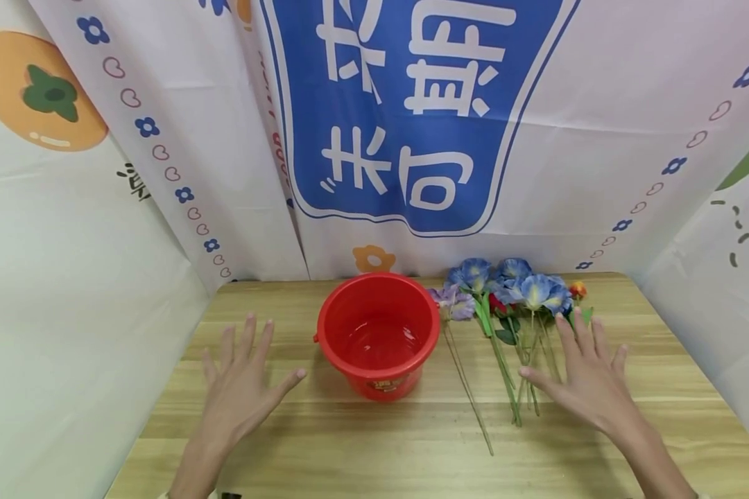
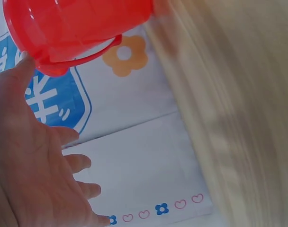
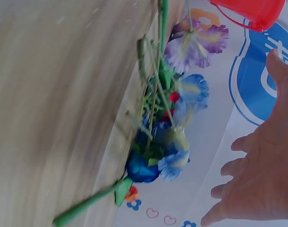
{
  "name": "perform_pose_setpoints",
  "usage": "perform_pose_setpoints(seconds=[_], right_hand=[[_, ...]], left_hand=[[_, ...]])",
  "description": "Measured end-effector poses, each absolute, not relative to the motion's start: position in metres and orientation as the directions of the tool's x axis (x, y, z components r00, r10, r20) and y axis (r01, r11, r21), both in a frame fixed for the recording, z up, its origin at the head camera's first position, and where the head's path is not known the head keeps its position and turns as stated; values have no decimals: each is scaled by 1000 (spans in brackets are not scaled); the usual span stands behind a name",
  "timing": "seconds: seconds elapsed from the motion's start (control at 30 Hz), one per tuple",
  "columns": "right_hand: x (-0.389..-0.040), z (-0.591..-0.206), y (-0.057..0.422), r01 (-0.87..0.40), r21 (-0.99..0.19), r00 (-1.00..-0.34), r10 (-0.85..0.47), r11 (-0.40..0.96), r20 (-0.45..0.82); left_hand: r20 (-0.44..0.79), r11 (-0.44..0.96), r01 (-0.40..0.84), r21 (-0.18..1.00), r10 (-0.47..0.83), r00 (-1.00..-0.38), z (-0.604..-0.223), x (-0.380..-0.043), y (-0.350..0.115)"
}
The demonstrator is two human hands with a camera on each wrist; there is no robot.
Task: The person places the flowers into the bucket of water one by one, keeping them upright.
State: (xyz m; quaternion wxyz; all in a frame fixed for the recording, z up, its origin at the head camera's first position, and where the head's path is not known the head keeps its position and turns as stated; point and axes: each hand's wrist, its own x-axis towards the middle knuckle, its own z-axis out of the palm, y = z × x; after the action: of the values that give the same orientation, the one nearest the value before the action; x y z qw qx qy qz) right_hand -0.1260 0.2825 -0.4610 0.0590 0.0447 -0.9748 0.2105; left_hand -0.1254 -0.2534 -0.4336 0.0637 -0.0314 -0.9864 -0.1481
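A red plastic bucket (image 1: 383, 388) stands upright in the middle of the wooden table, its inside bare. To its left my left hand (image 1: 240, 388) is spread, palm down, holding nothing. My right hand (image 1: 589, 381) is spread too, over the right side of the table, its fingertips overlapping the blooms in the head view. Beside the bucket lie artificial flowers: a purple one (image 1: 455, 305) with a long thin stem, several blue ones (image 1: 535, 291), a red bloom (image 1: 499, 303) partly hidden among them, and a small orange one (image 1: 578, 290). In the right wrist view a dark blue flower (image 3: 143, 168) shows as well.
The wooden table (image 1: 349, 450) ends at the back against a white printed cloth (image 1: 562, 201) with a blue panel and white characters. More white cloth (image 1: 87, 277) hangs along both sides. The bucket's handle (image 2: 94, 56) hangs down at its side.
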Motion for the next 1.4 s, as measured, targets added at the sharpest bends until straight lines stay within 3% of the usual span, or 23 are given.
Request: perform_pose_setpoints(seconds=[0.7,1.07,1.4], right_hand=[[-153,-445,228,-208,-514,-978,-172,832,118],[-164,-446,210,-229,-590,-972,-214,775,96],[-176,-453,202,-179,-644,-981,-184,744,60]], left_hand=[[336,751,337,568,162,-928,-435,-153,-231],[446,481,461,746,154,-882,-443,-170,-220],[428,292,453,843,148,-892,-447,-180,-212]])
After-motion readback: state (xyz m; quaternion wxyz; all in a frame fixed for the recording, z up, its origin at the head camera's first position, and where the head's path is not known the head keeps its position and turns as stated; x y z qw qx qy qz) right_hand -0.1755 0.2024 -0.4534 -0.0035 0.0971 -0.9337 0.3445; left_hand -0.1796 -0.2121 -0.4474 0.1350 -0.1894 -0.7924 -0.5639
